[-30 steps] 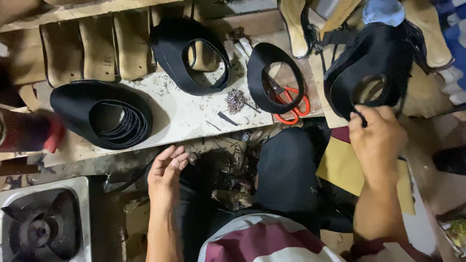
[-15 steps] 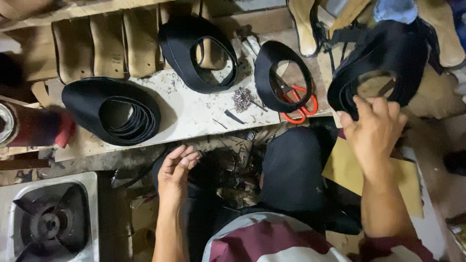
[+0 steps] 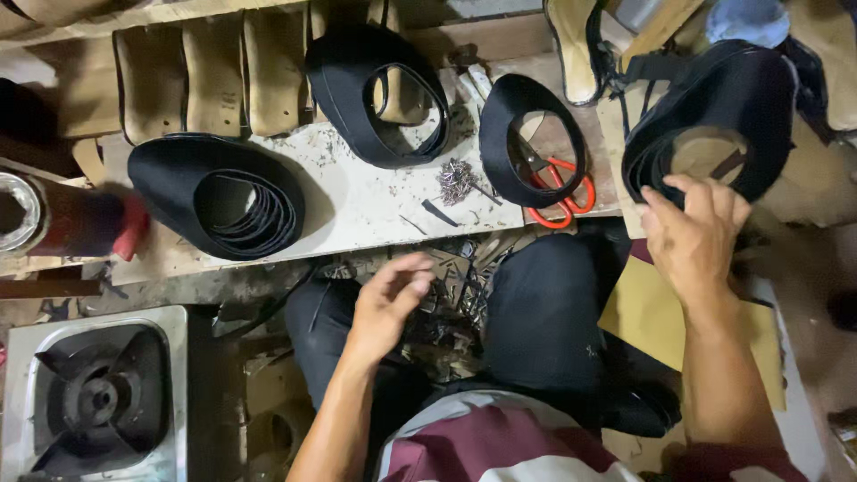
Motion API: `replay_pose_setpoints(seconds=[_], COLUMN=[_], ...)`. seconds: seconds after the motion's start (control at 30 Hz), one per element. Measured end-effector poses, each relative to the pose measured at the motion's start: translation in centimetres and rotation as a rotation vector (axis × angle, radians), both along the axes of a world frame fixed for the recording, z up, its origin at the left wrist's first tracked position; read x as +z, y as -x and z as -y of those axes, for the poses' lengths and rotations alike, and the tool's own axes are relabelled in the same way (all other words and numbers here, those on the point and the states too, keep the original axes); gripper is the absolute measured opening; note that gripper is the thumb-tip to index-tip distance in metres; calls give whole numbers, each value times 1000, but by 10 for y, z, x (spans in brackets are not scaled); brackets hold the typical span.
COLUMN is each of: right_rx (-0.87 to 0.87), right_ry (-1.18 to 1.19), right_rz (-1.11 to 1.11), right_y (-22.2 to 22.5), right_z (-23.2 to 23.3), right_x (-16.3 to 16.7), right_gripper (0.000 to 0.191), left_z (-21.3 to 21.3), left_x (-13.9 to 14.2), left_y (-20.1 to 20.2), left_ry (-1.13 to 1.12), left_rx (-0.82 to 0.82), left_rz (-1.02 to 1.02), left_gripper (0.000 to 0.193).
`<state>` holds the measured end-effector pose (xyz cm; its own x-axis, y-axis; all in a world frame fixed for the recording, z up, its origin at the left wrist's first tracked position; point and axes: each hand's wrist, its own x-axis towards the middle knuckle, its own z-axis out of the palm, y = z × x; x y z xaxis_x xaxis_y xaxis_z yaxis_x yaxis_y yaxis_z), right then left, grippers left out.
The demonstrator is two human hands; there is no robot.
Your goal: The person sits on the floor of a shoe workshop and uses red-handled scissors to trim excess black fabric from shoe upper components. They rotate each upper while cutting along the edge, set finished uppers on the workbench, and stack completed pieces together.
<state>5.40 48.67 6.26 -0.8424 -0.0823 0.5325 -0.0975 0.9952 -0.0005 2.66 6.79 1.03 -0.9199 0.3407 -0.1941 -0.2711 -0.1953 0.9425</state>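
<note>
Right hand (image 3: 692,236) fingers grip the black stack (image 3: 714,116); left hand (image 3: 388,303) half-curled, empty.

Bare forearms, dark trousers (image 3: 544,312), seemingly maroon-and-grey striped shirt (image 3: 482,442).

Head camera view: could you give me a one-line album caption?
Right hand on a stack of black curved pieces, left hand open over the lap, orange scissors on the workbench.

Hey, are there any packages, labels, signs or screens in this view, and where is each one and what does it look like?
No labels, signs or screens show.
Cylindrical can: far left edge of the bench, lying on its side, dark body, red end, silvery rim; blurred.
Right hand touches a stack of black looped pieces; left hand holds nothing.
</note>
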Motion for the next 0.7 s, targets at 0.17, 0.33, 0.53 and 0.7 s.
replay_pose_setpoints(seconds=[0.17, 0.33, 0.53, 0.7], right_rx=[77, 136, 97, 232], right_ry=[76, 296, 383, 304], right_rz=[-78, -83, 46, 17], right_y=[-10, -18, 15, 43], right_z=[11, 52, 79, 63], right_x=[11, 12, -5, -20], right_gripper=[28, 16, 14, 35], left_z=[-56, -123, -159, -124], left_x=[31, 61, 66, 35], left_y=[19, 52, 76, 53], left_ry=[59, 371, 569, 364], left_rx=[-320, -403, -318, -99], left_rz=[-141, -452, -519, -319], left_gripper=[58, 71, 51, 39])
